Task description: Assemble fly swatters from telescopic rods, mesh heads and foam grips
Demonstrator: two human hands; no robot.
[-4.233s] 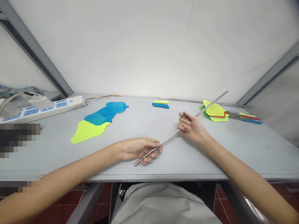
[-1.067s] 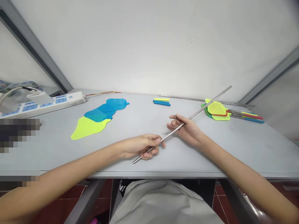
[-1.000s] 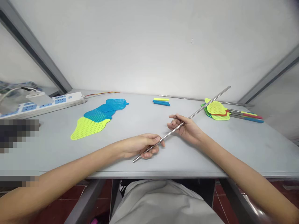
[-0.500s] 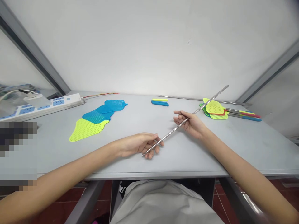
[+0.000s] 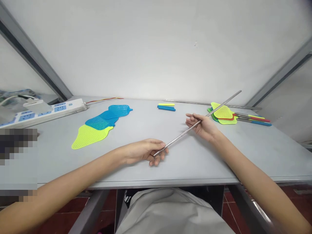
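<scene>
A thin metal rod [image 5: 181,135] slants above the table between both hands, its far end up to the right. My left hand [image 5: 152,152] has closed on the rod near its lower end, the thumb pressing from above. Further up, my right hand [image 5: 202,126] grips the same rod, which passes under its thumb and over its fingers. To the left lie loose fly swatter heads: overlapping blue heads [image 5: 104,117] and a yellow head [image 5: 91,136]. Small blue and yellow handle sleeves [image 5: 166,107] rest behind the hands.
Complete fly swatters [image 5: 223,112] with coloured handles are stacked at the right. Behind them, more metal rod [image 5: 190,102] lies along the wall. A white power strip [image 5: 44,113] with a plugged-in adapter stands at the left. The table's front edge [image 5: 161,183] runs close to my body.
The rod has shifted slightly up and right, together with my right hand. My left thumb has come down onto the rod near its lower end.
</scene>
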